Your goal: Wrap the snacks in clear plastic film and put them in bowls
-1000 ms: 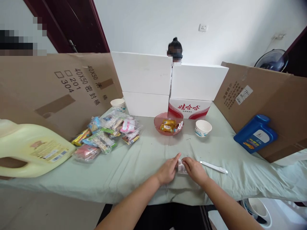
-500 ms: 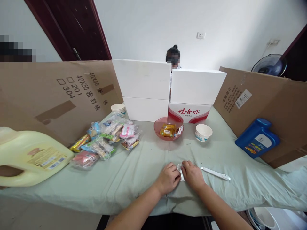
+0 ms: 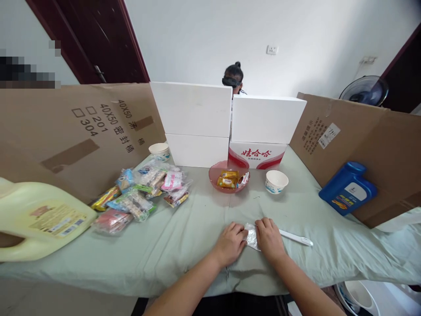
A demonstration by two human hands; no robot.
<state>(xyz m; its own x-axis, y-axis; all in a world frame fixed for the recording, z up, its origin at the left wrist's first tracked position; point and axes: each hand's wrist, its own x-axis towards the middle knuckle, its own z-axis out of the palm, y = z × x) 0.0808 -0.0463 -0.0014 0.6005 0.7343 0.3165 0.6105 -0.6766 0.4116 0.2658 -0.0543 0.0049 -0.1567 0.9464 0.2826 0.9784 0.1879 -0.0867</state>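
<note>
My left hand (image 3: 231, 242) and my right hand (image 3: 270, 239) rest on the pale green cloth near the table's front edge. Between them they pinch a small clear, silvery wrapper (image 3: 251, 235), one hand on each side. A white pen-like tool (image 3: 296, 238) lies just right of my right hand. Farther back stand a pink bowl (image 3: 217, 180) with wrapped snacks in it and a white paper cup (image 3: 276, 181).
A heap of several snack packets (image 3: 141, 194) lies at the left, beside a large pale yellow jug (image 3: 39, 219) on its side. A blue jug (image 3: 347, 187) leans at the right. Cardboard walls and white boxes (image 3: 194, 118) enclose the table; a person sits behind them.
My left hand's fingers curled in and both hands closed on the wrapper, which now shows more between them. The view shifted slightly.
</note>
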